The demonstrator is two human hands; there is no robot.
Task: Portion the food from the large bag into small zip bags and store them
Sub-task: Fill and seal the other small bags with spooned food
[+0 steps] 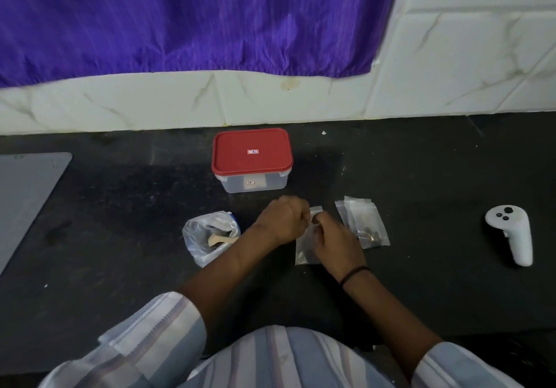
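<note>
A small clear zip bag (305, 252) lies on the black counter between my hands. My left hand (282, 220) and my right hand (335, 241) both pinch its top edge, fingers curled. To the left stands the large clear bag (206, 237), open at the top, with a wooden spoon (221, 239) inside. To the right lie other small zip bags (365, 222), overlapping, with dark food at the bottom. A clear storage box with a red lid (252, 154) stands behind my hands, lid on.
A white hand controller (513, 232) lies at the right on the black counter (120, 207). A grey mat (27, 195) covers the far left. White tiled wall and a purple cloth (180, 17) rise behind the counter.
</note>
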